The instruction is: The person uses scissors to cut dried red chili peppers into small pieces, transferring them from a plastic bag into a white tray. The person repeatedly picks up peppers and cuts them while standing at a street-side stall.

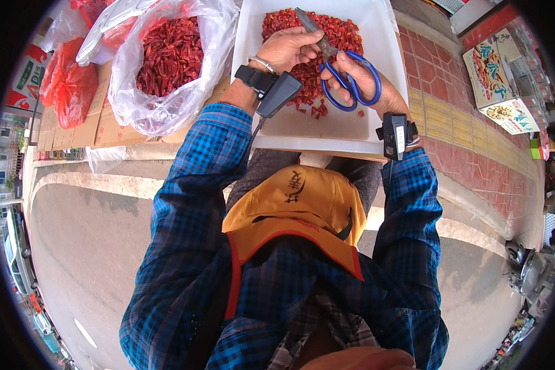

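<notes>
My right hand (pixel 367 81) grips a pair of scissors (pixel 374 88) by its blue looped handles. The metal blades point up and to the left over a white plastic tray (pixel 394 55). My left hand (pixel 289 46) is at the blades, its thumb tip against or just over the metal and its fingers curled beneath. Whether those fingers pinch anything is hidden. Under both hands lie cut pieces of dried red chili (pixel 342 27), heaped at the tray's far end, with a few scattered nearer me.
Left of the tray stands a clear plastic bag (pixel 120 97) of whole-looking dried red chilies (pixel 171 55) on flattened cardboard (pixel 81 132). Beyond it is a knotted red plastic bag (pixel 74 83). Printed cartons (pixel 495 74) stand right, past the paving (pixel 444 111). A yellow apron (pixel 296 199) covers my lap.
</notes>
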Tool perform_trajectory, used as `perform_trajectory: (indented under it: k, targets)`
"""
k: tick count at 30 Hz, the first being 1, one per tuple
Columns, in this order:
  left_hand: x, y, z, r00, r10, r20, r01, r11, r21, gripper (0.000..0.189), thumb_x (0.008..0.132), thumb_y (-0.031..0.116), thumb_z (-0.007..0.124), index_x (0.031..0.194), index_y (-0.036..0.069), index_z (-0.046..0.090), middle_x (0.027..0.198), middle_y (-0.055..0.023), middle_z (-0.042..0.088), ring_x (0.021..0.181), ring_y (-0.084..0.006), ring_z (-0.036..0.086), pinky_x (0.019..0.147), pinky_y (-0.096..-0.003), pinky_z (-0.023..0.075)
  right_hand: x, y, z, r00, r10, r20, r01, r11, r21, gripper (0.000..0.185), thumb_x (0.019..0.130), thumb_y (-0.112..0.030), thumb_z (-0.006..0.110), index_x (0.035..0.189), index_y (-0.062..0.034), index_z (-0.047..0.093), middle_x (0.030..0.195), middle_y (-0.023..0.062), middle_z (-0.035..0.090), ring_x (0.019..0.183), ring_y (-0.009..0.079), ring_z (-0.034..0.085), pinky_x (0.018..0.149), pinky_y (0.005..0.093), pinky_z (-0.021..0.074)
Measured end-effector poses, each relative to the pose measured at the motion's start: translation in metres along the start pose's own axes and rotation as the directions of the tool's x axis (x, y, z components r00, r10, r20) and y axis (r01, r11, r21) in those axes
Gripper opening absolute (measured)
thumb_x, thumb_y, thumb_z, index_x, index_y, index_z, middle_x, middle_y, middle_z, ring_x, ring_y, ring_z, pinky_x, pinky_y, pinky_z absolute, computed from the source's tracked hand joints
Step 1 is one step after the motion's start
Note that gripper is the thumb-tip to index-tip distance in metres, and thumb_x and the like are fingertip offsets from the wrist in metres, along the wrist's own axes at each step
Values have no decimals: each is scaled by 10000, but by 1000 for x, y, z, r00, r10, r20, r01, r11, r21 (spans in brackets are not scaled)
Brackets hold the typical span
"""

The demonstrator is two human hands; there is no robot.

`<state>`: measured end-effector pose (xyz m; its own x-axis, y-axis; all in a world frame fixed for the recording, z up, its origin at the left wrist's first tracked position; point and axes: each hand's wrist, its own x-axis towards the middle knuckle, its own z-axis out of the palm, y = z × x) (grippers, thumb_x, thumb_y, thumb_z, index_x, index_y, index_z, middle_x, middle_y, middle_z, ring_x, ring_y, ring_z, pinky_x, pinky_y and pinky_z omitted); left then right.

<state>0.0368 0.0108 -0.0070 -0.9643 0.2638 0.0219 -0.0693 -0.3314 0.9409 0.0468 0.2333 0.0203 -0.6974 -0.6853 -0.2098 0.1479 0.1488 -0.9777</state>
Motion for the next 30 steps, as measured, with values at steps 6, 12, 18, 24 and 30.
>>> perform_trajectory:
  k: [6,12,18,24,30]
  targets:
    - [-5,1,4,995,76,-72,-75,997,8,152,932,269,676,967,121,673,853,15,692,727,-76,645,693,-209,495,-2,-1,-1,997,14,-81,-15,1000,-16,685,864,-681,565,1026,-23,667,780,19,638,624,88,608,542,209,490]
    - [-5,2,-2,955,166,-244,-177,984,-25,165,899,255,718,941,98,686,806,-3,687,661,-80,627,617,-214,497,1,1,-8,958,-66,-280,92,992,82,510,913,-484,640,1078,-2,665,855,45,665,773,109,632,709,268,531]
    - [-7,3,-8,852,246,-462,-149,960,237,165,885,255,723,893,95,680,797,13,680,694,-68,623,635,-212,471,6,3,-9,819,-211,-533,163,977,-135,253,940,-279,664,1078,-71,703,862,-12,657,774,63,579,679,229,467]
    - [-7,3,-1,825,235,-514,-141,966,215,170,895,239,703,913,73,679,809,-20,682,699,-101,636,653,-227,489,18,15,-4,819,-341,-461,161,908,-386,420,859,-339,749,1158,-57,663,888,13,670,808,101,623,719,252,518]
    - [-8,4,3,849,202,-487,-111,971,211,210,892,222,697,981,35,659,811,-68,685,696,-140,658,659,-249,516,23,18,-4,855,-328,-402,-21,752,-659,669,802,-344,772,1360,-82,511,1076,116,670,945,221,672,852,328,537]
